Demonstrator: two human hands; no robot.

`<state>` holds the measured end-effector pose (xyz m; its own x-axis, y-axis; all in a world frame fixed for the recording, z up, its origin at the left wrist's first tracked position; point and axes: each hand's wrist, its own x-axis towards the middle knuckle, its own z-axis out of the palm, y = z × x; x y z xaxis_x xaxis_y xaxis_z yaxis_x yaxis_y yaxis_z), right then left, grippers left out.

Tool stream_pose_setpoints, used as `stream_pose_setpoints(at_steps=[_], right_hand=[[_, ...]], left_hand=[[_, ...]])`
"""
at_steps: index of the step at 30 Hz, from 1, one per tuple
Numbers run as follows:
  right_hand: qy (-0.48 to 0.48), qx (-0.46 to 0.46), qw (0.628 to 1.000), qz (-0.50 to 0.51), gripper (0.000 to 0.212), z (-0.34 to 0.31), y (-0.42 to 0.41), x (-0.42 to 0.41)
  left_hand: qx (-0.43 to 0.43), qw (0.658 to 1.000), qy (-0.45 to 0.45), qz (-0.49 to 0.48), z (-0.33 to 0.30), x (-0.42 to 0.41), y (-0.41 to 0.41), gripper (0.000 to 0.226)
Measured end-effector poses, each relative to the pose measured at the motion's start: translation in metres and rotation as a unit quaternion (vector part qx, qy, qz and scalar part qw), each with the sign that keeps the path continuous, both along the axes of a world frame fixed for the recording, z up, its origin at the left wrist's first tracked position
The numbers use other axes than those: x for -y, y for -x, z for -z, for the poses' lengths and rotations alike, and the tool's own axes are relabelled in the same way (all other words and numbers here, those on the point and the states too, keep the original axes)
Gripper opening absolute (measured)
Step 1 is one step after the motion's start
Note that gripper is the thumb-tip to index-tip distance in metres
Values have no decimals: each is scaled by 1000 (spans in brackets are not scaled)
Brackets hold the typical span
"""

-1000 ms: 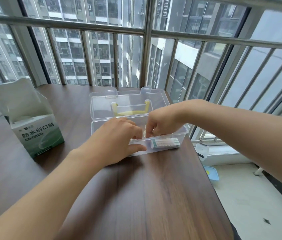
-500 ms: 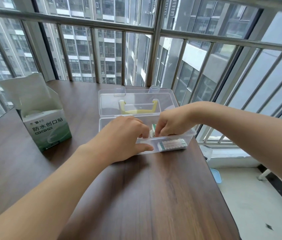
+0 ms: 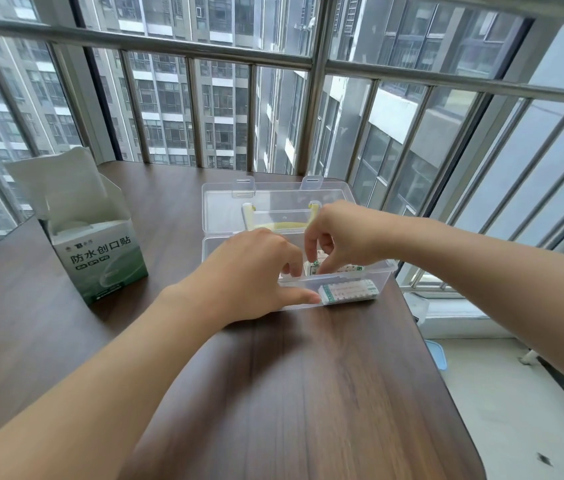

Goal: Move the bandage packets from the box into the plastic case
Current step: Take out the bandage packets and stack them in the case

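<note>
1. Two hands in the case (image 3: 386, 271): right hand (image 3: 337, 233) pinches a packet (image 3: 313, 270) upright; left hand (image 3: 256, 271) curls beside, thumb pressing the wall.
2. Lay it flat beside the fingertips, atop the stack (image 3: 348, 292).
3. Box (image 3: 100, 258) waits, left.

Soft, bright daylight floods through the tall barred glass windows (image 3: 273, 109), casting faint shadows on the dark wooden worktop (image 3: 308, 393); wide-angle bending curves the edges.
</note>
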<state>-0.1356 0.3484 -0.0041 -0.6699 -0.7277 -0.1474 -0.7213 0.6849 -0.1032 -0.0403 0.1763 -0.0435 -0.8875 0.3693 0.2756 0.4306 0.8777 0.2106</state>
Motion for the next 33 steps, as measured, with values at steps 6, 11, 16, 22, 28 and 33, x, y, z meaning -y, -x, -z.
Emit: stream_pose_setpoints(at_steps=[6,11,16,22,28,33], right_hand=[[-20,-28,999,-2,15,4,-2,1],[-40,-26,999,11,23,6,-4,-2],[-11,29,999,34,14,-15,-1,-6],[-75,153,981,88,12,-37,13,-7],[-189,223,954,72,14,-14,17,6],[-150,127,980,40,10,-33,13,9]], left_hand=[[10,1000,6,3,1,0,0,51],[13,1000,10,6,1,0,1,50],[19,1000,11,-1,2,-1,0,49],[18,999,29,-12,0,0,-2,48],[21,998,48,-18,-6,0,-4,48],[24,999,33,-14,-5,-1,-7,48]])
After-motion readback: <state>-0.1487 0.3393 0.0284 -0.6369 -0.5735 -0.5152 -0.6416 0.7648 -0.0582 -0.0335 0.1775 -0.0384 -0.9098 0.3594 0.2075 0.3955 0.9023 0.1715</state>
